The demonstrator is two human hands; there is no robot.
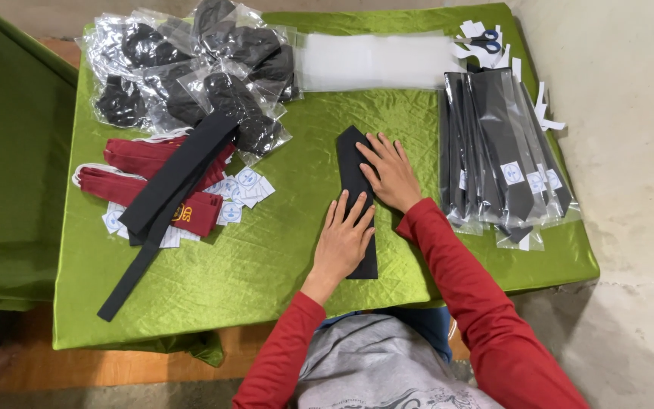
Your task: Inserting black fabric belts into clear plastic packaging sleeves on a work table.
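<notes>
Your left hand (pixel 344 241) and right hand (pixel 390 173) hide the middle of the black tie (pixel 352 155), and the bagged black items (pixel 191 72) are too jumbled to identify.

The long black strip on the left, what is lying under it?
Under the long black strip lie folded dark red pieces and small white square labels, on the green cloth. Whatever sits directly beneath the strip is covered. Both hands press a black tie elsewhere.

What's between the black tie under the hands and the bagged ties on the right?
Only bare green tablecloth, seen in the head view, separates the black tie from the bagged ties.
</notes>
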